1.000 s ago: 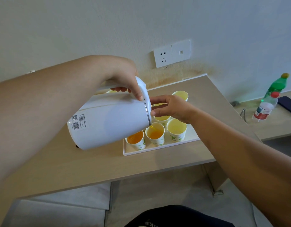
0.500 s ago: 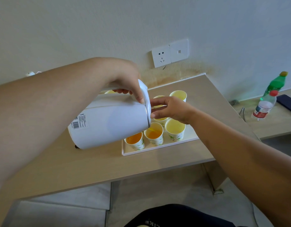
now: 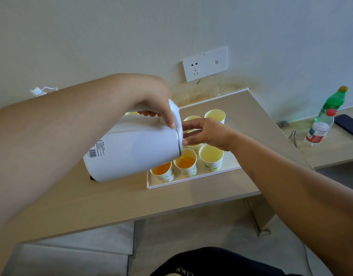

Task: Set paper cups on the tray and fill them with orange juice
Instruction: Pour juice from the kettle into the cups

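My left hand [image 3: 153, 100] grips the handle of a white jug [image 3: 135, 152] that is tipped far over to the right above the white tray [image 3: 191, 183]. A thin orange stream runs from its spout into the middle front paper cup [image 3: 186, 165], which holds orange juice. The front left cup [image 3: 163, 173] also holds juice. The front right cup [image 3: 211, 158] looks empty. My right hand [image 3: 209, 134] reaches in from the right, its fingertips and thumb touching the jug's lid. Two more cups [image 3: 215, 115] stand at the back, and others are partly hidden behind my right hand and the jug.
The tray lies on a light wooden table [image 3: 116, 198] against the wall, under a socket plate [image 3: 205, 64]. On a second table to the right stand a clear bottle [image 3: 320, 128], a green bottle [image 3: 334, 100] and a dark phone [image 3: 348, 124].
The jug stays tipped over the middle front cup and juice keeps running into it. My right hand stays at the lid, shifted only slightly.
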